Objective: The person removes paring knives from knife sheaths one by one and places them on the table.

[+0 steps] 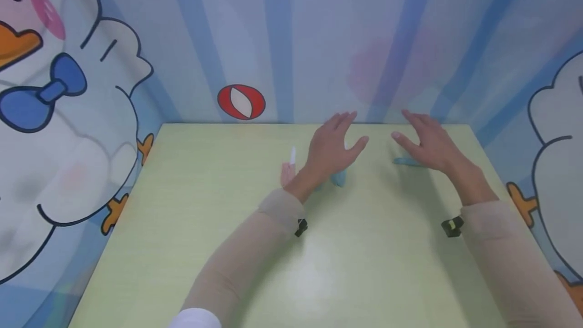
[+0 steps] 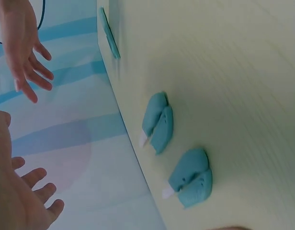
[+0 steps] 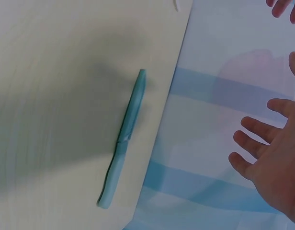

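Above the far part of the table, my left hand [image 1: 330, 147] is held up with fingers extended and thumb apart, touching nothing. Below it lie two teal, soft-looking split pieces [image 2: 157, 122], each with a small white tip; in the head view the hand and wrist cover most of them. A pink piece [image 1: 287, 173] with a white pointed stick [image 1: 293, 155] lies just left of that wrist. My right hand [image 1: 430, 141], its fingers spread, hovers over a long thin teal strip [image 3: 122, 139]. This strip lies flat near the table's back edge, and the hand is apart from it.
The pale yellow-green table [image 1: 182, 247] ends at the back against an upright blue-striped backdrop [image 1: 314, 39]. Printed cartoon ducks flank both sides. A small black device [image 1: 452, 227] is worn at the right wrist, another [image 1: 301, 227] at the left.
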`<state>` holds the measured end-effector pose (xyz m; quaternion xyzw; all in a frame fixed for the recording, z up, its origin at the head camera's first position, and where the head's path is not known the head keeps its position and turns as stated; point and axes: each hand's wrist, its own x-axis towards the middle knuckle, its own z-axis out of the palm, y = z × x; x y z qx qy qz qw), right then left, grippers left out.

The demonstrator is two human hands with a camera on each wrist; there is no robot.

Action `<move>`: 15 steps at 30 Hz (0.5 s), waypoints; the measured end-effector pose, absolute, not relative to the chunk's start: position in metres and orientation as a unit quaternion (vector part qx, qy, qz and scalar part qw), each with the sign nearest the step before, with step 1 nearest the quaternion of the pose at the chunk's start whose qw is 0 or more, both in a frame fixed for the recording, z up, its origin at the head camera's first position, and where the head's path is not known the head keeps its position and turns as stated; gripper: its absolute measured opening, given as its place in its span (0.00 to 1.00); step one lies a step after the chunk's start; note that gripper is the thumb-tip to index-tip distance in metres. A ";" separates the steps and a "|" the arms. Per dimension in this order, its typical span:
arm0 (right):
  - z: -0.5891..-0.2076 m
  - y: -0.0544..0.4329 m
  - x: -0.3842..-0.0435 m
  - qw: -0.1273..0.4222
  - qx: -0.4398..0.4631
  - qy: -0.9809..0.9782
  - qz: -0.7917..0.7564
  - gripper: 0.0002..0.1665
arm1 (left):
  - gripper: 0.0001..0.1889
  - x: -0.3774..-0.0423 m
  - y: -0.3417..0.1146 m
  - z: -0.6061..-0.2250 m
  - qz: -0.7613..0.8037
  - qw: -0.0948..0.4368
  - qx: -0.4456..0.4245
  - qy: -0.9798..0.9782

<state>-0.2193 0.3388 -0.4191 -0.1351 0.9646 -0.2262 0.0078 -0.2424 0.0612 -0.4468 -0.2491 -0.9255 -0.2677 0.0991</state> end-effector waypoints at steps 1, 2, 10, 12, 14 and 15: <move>-0.421 0.341 -0.220 0.004 -0.137 0.964 -0.228 0.47 | 0.37 -0.242 0.065 -0.447 -0.265 0.100 -0.245 -0.927; -0.423 0.344 -0.221 0.001 -0.138 0.964 -0.229 0.46 | 0.37 -0.241 0.068 -0.447 -0.264 0.099 -0.241 -0.929; -0.438 0.368 -0.222 -0.004 -0.131 0.962 -0.240 0.39 | 0.39 -0.235 0.100 -0.459 -0.274 0.052 -0.261 -0.924; -0.441 0.372 -0.223 -0.004 -0.128 0.962 -0.242 0.39 | 0.38 -0.234 0.106 -0.463 -0.284 0.028 -0.282 -0.916; -0.444 0.375 -0.223 -0.004 -0.126 0.961 -0.244 0.38 | 0.37 -0.234 0.111 -0.467 -0.288 0.008 -0.303 -0.908; -0.446 0.376 -0.223 -0.006 -0.126 0.961 -0.245 0.38 | 0.37 -0.235 0.113 -0.470 -0.285 0.004 -0.315 -0.905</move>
